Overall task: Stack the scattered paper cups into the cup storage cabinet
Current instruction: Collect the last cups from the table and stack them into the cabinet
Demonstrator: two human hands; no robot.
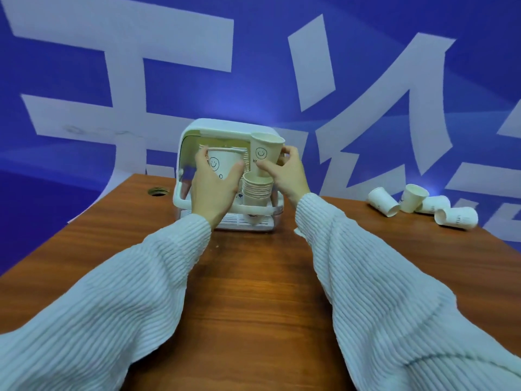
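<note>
Both hands are at the open cup storage cabinet point(229, 128): the left hand point(213, 187) grips one smiley paper cup point(224, 163), the right hand point(287, 173) another point(265, 153). They partly hide the stacked cups point(257, 191) inside. Four loose cups point(423, 206) lie on the tabletop point(253, 277), well right of the cabinet.

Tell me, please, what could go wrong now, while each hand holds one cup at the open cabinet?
The right hand holds its cup just above the nested stack; pushed down off-centre, it may tip the stack. The left hand squeezes its cup, whose rim may get dented. Four loose cups lie near the table's far right edge and could roll off.
</note>
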